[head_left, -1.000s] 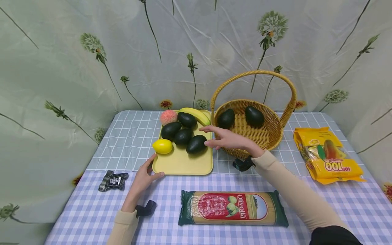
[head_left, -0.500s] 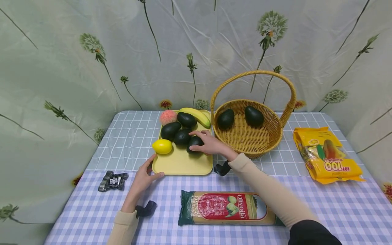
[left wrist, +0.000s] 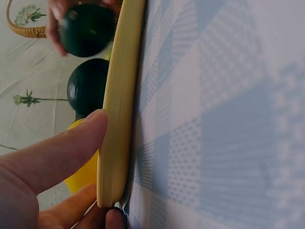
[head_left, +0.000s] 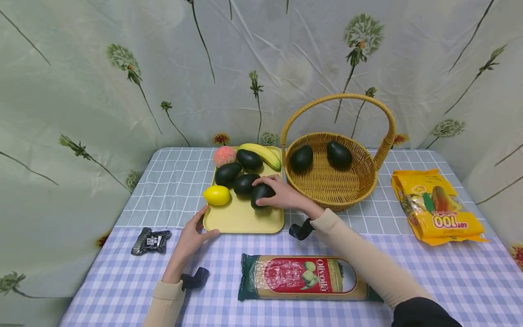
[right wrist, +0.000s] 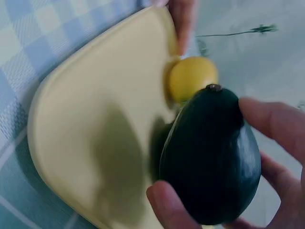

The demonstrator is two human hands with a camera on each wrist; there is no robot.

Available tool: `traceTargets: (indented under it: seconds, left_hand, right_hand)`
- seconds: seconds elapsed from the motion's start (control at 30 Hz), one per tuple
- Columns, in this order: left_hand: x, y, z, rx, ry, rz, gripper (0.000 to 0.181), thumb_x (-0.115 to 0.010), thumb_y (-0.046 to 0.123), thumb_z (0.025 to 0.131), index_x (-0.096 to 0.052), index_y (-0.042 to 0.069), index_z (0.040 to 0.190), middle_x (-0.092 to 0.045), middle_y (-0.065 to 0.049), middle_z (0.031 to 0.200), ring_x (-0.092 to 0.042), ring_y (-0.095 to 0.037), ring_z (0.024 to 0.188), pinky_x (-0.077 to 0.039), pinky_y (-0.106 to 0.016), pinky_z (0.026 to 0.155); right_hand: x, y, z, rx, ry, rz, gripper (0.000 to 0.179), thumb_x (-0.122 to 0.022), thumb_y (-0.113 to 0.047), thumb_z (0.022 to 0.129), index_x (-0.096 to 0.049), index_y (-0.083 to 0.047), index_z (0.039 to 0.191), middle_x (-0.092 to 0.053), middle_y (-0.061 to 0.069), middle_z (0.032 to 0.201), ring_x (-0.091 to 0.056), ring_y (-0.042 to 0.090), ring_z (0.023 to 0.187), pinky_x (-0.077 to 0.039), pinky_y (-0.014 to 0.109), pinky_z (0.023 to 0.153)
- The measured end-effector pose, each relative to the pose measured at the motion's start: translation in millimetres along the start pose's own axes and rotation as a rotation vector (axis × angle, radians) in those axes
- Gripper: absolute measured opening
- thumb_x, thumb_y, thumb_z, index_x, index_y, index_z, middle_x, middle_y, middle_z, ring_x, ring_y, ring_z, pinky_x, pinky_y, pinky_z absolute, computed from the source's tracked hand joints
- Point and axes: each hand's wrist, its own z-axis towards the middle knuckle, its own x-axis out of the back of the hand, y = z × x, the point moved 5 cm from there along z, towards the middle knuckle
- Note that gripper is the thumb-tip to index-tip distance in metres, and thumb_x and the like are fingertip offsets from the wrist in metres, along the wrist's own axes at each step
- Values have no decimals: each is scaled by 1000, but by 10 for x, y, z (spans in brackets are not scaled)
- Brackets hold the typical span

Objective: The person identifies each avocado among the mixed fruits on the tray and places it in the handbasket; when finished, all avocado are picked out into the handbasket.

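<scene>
Observed at head-view centre: near-black green on the avocado (head_left: 263, 191), pale yellow on the tray (head_left: 245, 221), bright yellow on the lemon (head_left: 217, 195), green-tinged yellow on the banana (head_left: 262, 155), speckled coral pink on the peach (head_left: 224, 156). Noted golden-tan weave on the basket (head_left: 333, 188), right of centre. Recorded red oval and green ends on the spaghetti packet (head_left: 302, 278), lower centre; orange-yellow on the candy bag (head_left: 439, 209), far right. Found lilac-and-white gingham on the lower tablecloth (head_left: 98, 284), white grid on the grey cloth (head_left: 175, 190) above, green dandelions on the pale backdrop (head_left: 163, 27).
</scene>
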Motion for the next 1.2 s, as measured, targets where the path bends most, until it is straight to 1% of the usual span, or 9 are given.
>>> traceTargets:
  seconds: [0.07, 0.23, 0.37, 0.47, 0.63, 0.8, 0.87, 1.0, 1.2]
  left_hand:
    - [0, -1, 2, -1, 0, 1, 85, -74, 7, 83, -23, -1, 150, -24, -22, 153, -28, -34, 138, -27, -42, 112]
    - [-6, -3, 9, 0, 0, 0, 84, -74, 7, 83, -23, -1, 150, -24, -22, 153, -27, -34, 139, -26, -43, 113]
    - [-14, -6, 17, 0, 1, -1, 84, -74, 7, 83, -23, -1, 150, -24, -22, 153, -27, -34, 139, -26, -42, 113]
    - [-16, -7, 20, 0, 1, -2, 85, -74, 7, 83, -23, -1, 150, -24, -22, 153, -27, -34, 138, -26, -42, 113]
    - [-10, -2, 14, 5, 1, 5, 85, -74, 6, 83, -23, -1, 150, -24, -22, 153, -27, -34, 138, -26, -42, 113]
    - [-5, 2, 11, 0, -1, 5, 85, -74, 6, 83, -23, -1, 150, -24, -22, 153, -27, -34, 138, -26, -42, 113]
    - [-5, -7, 13, 6, 0, 15, 85, -74, 6, 83, -23, -1, 150, -24, -22, 153, -27, -34, 138, -27, -42, 112]
    - [-6, -28, 18, 22, 5, 34, 85, -74, 8, 83, -23, 0, 150, -24, -22, 153, -29, -35, 137, -28, -43, 112]
    - [-6, -33, 15, 13, 7, 33, 84, -74, 8, 83, -23, 0, 150, -24, -22, 153, -27, -34, 138, -26, -43, 112]
  right_hand:
    - [76, -52, -65, 49, -1, 30, 47, -68, -27, 89, -54, -14, 132, -33, 21, 141, -38, 35, 124, -38, 50, 99]
    - [333, -151, -260, 180, 34, 82, 41, -66, -23, 91, -56, -12, 129, -39, 15, 135, -37, 28, 121, -43, 48, 93]
    - [594, -113, -431, 215, 71, 109, 41, -65, -21, 92, -54, -11, 130, -37, 12, 136, -38, 27, 118, -45, 47, 89]
    - [812, 18, -553, 163, 101, 112, 42, -64, -22, 93, -53, -14, 132, -33, 12, 141, -36, 28, 122, -43, 50, 93]
    - [1172, 334, -716, 15, 154, 131, 47, -62, -25, 94, -48, -16, 138, -27, 14, 145, -37, 35, 120, -40, 52, 95]
    - [1436, 593, -760, -55, 208, 149, 48, -62, -22, 94, -46, -11, 138, -27, 16, 144, -40, 35, 116, -48, 51, 90]
    - [1501, 681, -742, -67, 213, 159, 47, -61, -20, 95, -46, -9, 137, -27, 15, 144, -42, 34, 115, -51, 49, 87]
    - [1579, 773, -680, -70, 193, 154, 46, -59, -18, 96, -45, -6, 138, -26, 16, 145, -40, 34, 118, -52, 48, 85]
    - [1607, 773, -547, -73, 185, 104, 47, -61, -15, 94, -45, -3, 137, -27, 19, 146, -39, 36, 120, -52, 48, 83]
